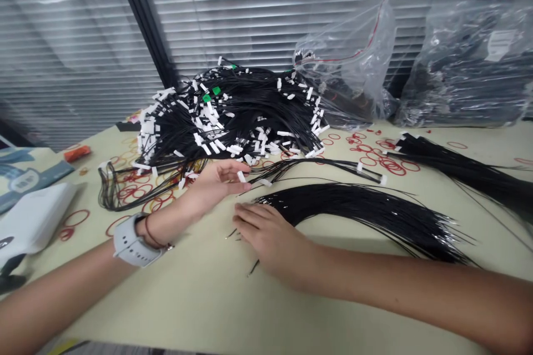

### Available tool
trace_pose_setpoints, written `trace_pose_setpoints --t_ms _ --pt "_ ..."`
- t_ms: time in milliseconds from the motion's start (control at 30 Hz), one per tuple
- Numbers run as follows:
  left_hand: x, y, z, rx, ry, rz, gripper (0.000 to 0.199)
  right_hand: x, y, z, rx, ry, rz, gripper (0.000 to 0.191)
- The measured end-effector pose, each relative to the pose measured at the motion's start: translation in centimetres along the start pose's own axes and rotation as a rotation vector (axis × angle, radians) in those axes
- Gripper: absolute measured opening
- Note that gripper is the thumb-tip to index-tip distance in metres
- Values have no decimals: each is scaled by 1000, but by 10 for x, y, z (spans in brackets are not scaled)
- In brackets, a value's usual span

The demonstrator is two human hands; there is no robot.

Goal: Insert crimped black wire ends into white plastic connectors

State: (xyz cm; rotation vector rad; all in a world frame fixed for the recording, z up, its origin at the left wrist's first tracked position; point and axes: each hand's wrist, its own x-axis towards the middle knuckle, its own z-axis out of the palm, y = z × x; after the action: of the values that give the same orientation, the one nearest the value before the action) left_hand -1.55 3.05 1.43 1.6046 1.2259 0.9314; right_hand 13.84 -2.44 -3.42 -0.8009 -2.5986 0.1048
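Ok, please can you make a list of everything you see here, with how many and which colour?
table: one, pale green, under everything
wire heap: one, black with white tags, back of table
wire bundles: two, black, front middle and right
rubber bands: many, red, scattered on table
plastic bags: two, clear, back right
white box: one, white, left edge
orange object: one, orange, left
window blinds: grey, behind table
watch: one, grey, left wrist
left hand: one, open, at wire heap's front edge
right hand: one, open, on table beside wire bundles
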Motion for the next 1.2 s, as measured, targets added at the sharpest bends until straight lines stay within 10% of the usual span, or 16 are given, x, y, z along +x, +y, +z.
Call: trace_pose_setpoints --t_ms 233,433,700,867,1200 --pt "-10 -2 3 -8 2 -4 25 13 -8 -4 49 69 141 56" --pt "-12 -5 3 -5 -3 21 17 14 2 8 83 15 41 30" --pt "-14 -2 2 -59 -11 4 21 14 21 -56 410 143 141 28" --pt "-13 -5 2 -121 41 -22 28 -18 66 -79 -28 -43 299 21" --pt "-19 -9 6 -313 23 -176 26 -54 82 -66 2 -36 296 15"
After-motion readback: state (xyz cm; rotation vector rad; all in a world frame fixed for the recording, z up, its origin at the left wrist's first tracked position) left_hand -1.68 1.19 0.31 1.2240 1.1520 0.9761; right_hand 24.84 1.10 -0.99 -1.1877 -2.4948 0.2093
